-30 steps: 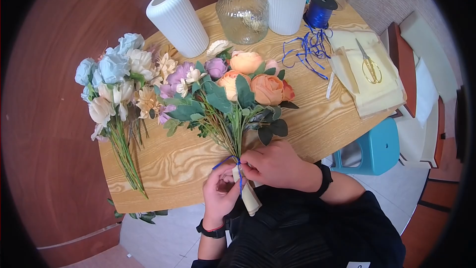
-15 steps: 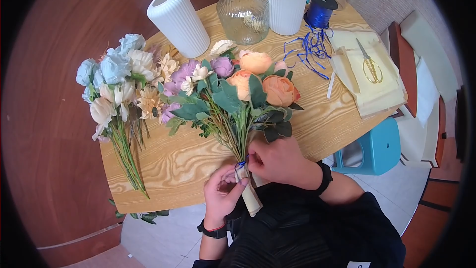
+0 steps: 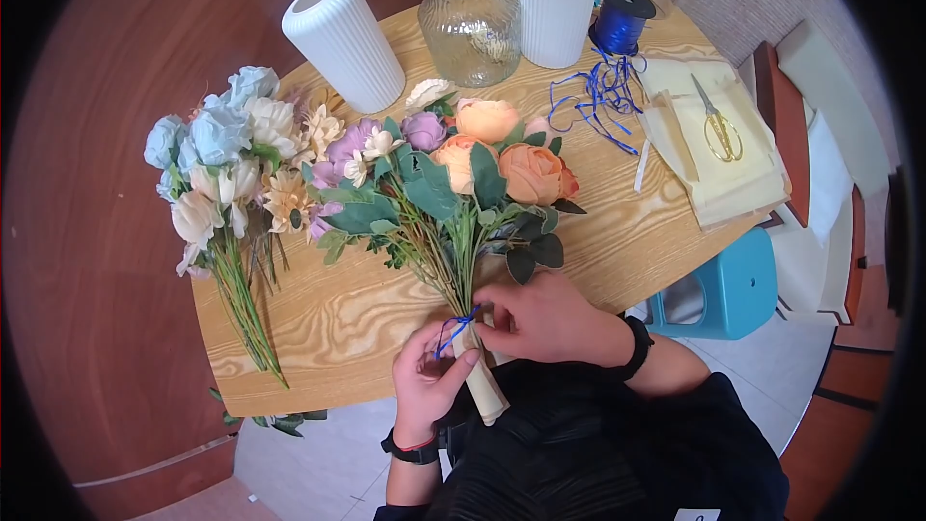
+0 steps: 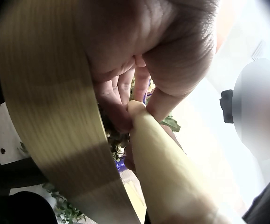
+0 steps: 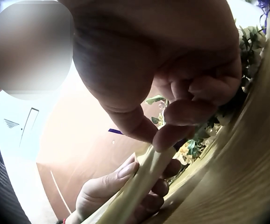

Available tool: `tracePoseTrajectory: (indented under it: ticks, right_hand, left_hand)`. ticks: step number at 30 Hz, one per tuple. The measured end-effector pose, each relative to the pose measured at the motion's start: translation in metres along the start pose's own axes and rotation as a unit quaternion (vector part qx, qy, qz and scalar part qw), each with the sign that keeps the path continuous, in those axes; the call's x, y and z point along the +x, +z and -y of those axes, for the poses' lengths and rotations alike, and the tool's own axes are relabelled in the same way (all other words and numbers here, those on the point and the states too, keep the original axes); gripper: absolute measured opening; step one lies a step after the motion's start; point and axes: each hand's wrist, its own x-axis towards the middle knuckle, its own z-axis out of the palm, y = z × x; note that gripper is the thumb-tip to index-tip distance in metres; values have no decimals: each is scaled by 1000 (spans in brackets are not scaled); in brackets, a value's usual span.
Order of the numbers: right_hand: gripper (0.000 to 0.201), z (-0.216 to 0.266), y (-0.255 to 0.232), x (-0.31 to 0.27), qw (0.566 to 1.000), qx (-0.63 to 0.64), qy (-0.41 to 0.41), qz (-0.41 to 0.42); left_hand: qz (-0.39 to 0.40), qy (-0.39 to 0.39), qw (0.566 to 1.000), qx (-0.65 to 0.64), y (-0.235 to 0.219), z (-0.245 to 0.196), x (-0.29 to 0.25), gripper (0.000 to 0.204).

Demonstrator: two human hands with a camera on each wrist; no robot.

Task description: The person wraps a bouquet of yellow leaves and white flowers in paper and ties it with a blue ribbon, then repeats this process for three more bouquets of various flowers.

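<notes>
A bouquet of artificial flowers (image 3: 531, 174) with orange, purple and cream blooms leans over the table's near edge. Cream paper (image 3: 487, 396) wraps its lower stems, and a thin blue ribbon (image 3: 453, 331) is tied around them at the paper's top edge, with loose strands on the left. My left hand (image 3: 424, 378) holds the wrapped stems from the left, thumb across the paper. At the knot, my right hand (image 3: 545, 318) pinches the ribbon between thumb and forefinger. In the right wrist view those fingertips (image 5: 165, 137) meet at the top of the wrap.
Blue and cream flowers (image 3: 217, 125) lie on the left of the wooden table (image 3: 328, 328). Behind stand two white vases (image 3: 352, 48) and a glass vase (image 3: 473, 29). A ribbon spool (image 3: 622, 19) and gold-handled scissors (image 3: 721, 130) on cream paper (image 3: 738, 188) are at right.
The bouquet tilted right, then came back left. Ribbon strands now hang over the left fingers from the knot. The right hand shifted slightly, staying at the knot, while the left hand kept its grip.
</notes>
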Motion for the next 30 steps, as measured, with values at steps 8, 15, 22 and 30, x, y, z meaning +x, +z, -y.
tracePoseTrajectory:
  ticks: [8, 15, 22, 30]
  right_hand:
    - [11, -3, -3, -2, 998, 57, -10, 25]
    - [14, 5, -15, -2, 973, 211, 5, 90]
    - [14, 6, -27, -4, 983, 175, 27, 53]
    - [30, -10, 2, -8, 996, -41, -31, -69]
  left_hand:
    - [7, -3, 1000, -10, 3, -6, 3, 50]
    - [25, 0, 999, -25, 1, -6, 4, 50]
    - [23, 10, 999, -25, 1, -6, 5, 51]
    - [22, 6, 1000, -12, -1, -4, 3, 60]
